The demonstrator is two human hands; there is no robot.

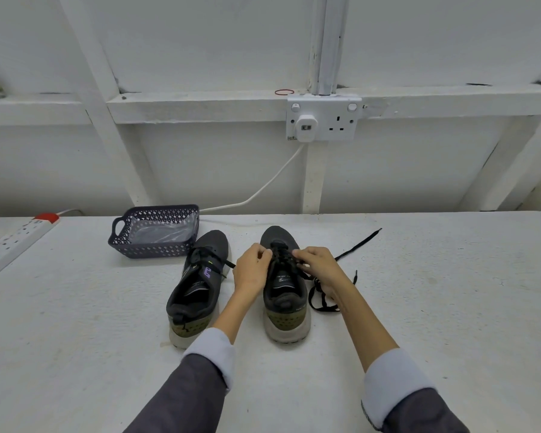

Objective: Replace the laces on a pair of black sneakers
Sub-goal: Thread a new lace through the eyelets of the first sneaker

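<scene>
Two black sneakers stand side by side on the white table, toes pointing away from me. The left sneaker is laced, with a purple tag on its tongue. Both hands work at the lacing of the right sneaker. My left hand pinches the lace at the eyelets on the shoe's left side. My right hand pinches the black lace on the right side; its loose end trails off to the back right. More black lace lies looped on the table under my right wrist.
A dark plastic basket with a clear bag inside stands behind the left sneaker. A white power strip lies at the far left. A wall socket with a plug and white cable sits on the wall behind.
</scene>
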